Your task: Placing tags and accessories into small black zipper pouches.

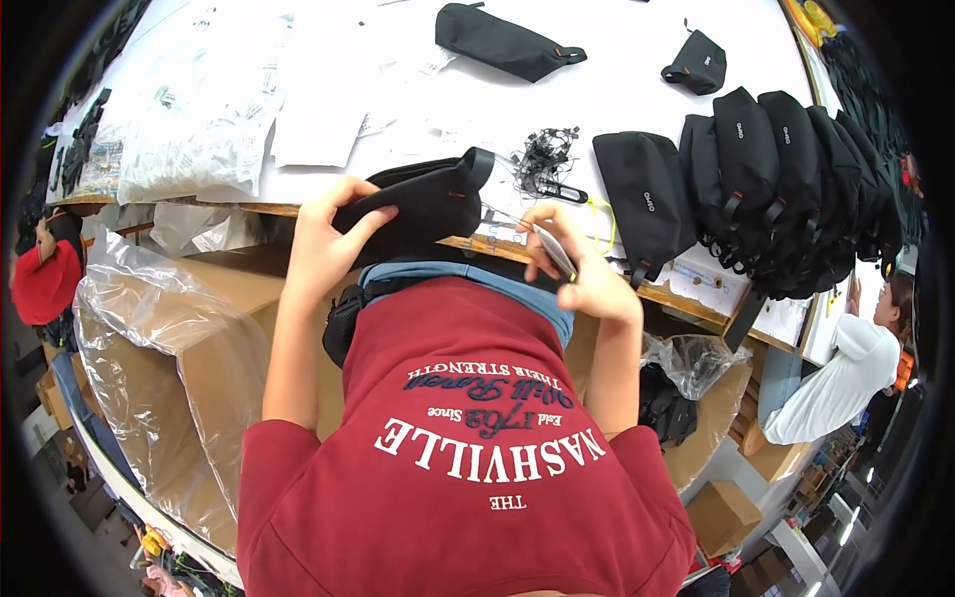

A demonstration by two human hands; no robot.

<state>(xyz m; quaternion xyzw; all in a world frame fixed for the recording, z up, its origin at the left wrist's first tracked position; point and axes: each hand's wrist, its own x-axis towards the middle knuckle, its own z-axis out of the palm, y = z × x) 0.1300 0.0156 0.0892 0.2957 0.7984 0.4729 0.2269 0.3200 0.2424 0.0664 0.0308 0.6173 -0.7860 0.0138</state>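
A black fabric pouch [423, 207] with a loop at its right end is gripped by my left hand [333, 227], thumb on the near face and fingers behind it. My right hand [595, 284] is closed around silver thread snips [553, 251]. Their thin blades point left, close to the pouch's right end; whether they touch it I cannot tell. Just beyond, on the white table [398, 109], lies a tangle of small black cords [545, 157], with a small black tool [562, 192] at its near side.
Finished-looking black pouches [744, 149] stand in a row at the right, one pouch [645, 199] nearest me. Two more pouches lie farther back. Clear plastic bags [194, 129] cover the left. Cartons in plastic [189, 348] stand below the table edge. A person in white [836, 378] sits at right.
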